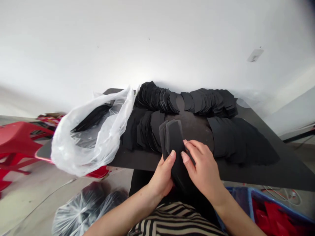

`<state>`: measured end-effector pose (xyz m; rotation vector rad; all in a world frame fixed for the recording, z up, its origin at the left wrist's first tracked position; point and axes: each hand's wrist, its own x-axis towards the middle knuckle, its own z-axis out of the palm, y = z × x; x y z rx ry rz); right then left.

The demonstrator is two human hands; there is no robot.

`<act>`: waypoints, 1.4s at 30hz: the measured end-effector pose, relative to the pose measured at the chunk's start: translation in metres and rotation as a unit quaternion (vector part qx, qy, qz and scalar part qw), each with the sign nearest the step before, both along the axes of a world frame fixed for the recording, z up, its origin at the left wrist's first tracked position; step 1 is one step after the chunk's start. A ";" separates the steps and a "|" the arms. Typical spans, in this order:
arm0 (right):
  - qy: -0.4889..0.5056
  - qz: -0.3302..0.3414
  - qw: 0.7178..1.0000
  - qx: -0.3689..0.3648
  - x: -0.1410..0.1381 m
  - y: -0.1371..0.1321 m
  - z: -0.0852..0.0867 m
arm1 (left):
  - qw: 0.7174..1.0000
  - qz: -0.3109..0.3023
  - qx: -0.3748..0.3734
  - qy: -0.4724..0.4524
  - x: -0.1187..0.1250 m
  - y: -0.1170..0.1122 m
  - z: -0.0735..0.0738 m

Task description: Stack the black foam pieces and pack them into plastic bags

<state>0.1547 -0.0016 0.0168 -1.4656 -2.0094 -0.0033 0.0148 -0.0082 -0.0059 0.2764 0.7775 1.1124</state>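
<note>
My left hand (pixel 162 175) and my right hand (pixel 203 165) hold a stack of flat black cut pieces (pixel 173 141) upright between them, just above the table's near edge. The pieces have rounded corners and look like foam or rubber, though the material is hard to tell. The left thumb presses on the stack's face, and the right fingertips grip its right side. Its lower part is hidden behind my hands. Overlapping rows of similar pieces (pixel 242 141) lie on the black table (pixel 283 175) beyond my hands, with taller piles (pixel 157 98) along the back.
A white plastic bag (pixel 108 141) holding black pieces lies at the table's left end. Below it stand a red plastic stool (pixel 17 141) and a wrapped bag (pixel 86 209) on the floor. A blue crate (pixel 273 209) with red contents sits at lower right.
</note>
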 end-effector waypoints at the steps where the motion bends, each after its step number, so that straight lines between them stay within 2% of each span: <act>1: -0.016 -0.008 1.000 0.004 -0.008 -0.003 -0.002 | 1.000 0.015 0.007 -0.003 -0.001 -0.001 -0.001; 5: -0.033 -0.024 0.997 0.063 -0.028 -0.009 -0.007 | 0.998 0.059 0.025 -0.017 -0.008 -0.005 -0.003; 7: 0.017 0.014 0.996 0.081 -0.033 -0.010 -0.004 | 0.997 0.076 0.023 -0.018 -0.013 -0.006 -0.003; 8: 0.060 0.047 0.995 0.068 -0.034 -0.008 -0.001 | 0.996 0.081 0.017 -0.015 -0.016 -0.007 -0.004; 10: 0.161 0.091 0.983 -0.006 -0.034 0.001 0.004 | 0.997 0.080 -0.003 -0.006 -0.025 -0.009 -0.003; 11: 0.208 0.089 0.972 -0.055 -0.032 0.009 0.005 | 0.997 0.073 -0.015 -0.002 -0.030 -0.010 -0.002; 13: 0.286 0.040 0.947 -0.141 -0.026 0.034 0.002 | 0.999 0.043 -0.030 0.002 -0.042 -0.011 0.001; 16: 0.351 -0.008 0.915 -0.198 -0.020 0.082 -0.021 | 1.000 0.004 -0.006 -0.010 -0.059 -0.010 0.007; 19: 0.330 -0.008 0.919 -0.217 -0.025 0.122 -0.054 | 1.000 -0.003 0.002 -0.030 -0.070 -0.006 0.010; 21: 0.300 -0.013 0.929 -0.217 -0.032 0.138 -0.070 | 0.999 -0.003 -0.010 -0.039 -0.073 -0.004 0.010; 23: 0.265 -0.017 0.942 -0.206 -0.040 0.147 -0.079 | 0.999 0.004 -0.016 -0.043 -0.074 -0.002 0.009; 26: 0.202 -0.011 0.961 -0.190 -0.048 0.152 -0.078 | 0.999 0.009 -0.024 -0.037 -0.073 0.000 0.009; 30: 0.122 0.002 0.983 -0.138 -0.055 0.133 -0.056 | 0.999 0.024 -0.033 -0.018 -0.068 0.001 0.010; 34: 0.158 0.079 0.983 -0.049 -0.063 0.075 -0.017 | 0.997 0.077 -0.024 -0.011 -0.060 -0.001 0.010; 36: 0.168 0.116 0.978 -0.045 -0.066 0.043 0.000 | 0.994 0.108 -0.012 -0.016 -0.054 -0.002 0.010; 39: 0.156 0.143 0.975 -0.073 -0.069 0.011 0.008 | 0.992 0.124 0.007 -0.020 -0.045 -0.003 0.010; 42: 0.156 0.125 0.976 -0.082 -0.066 0.002 0.004 | 0.994 0.106 0.013 -0.031 -0.036 -0.004 0.011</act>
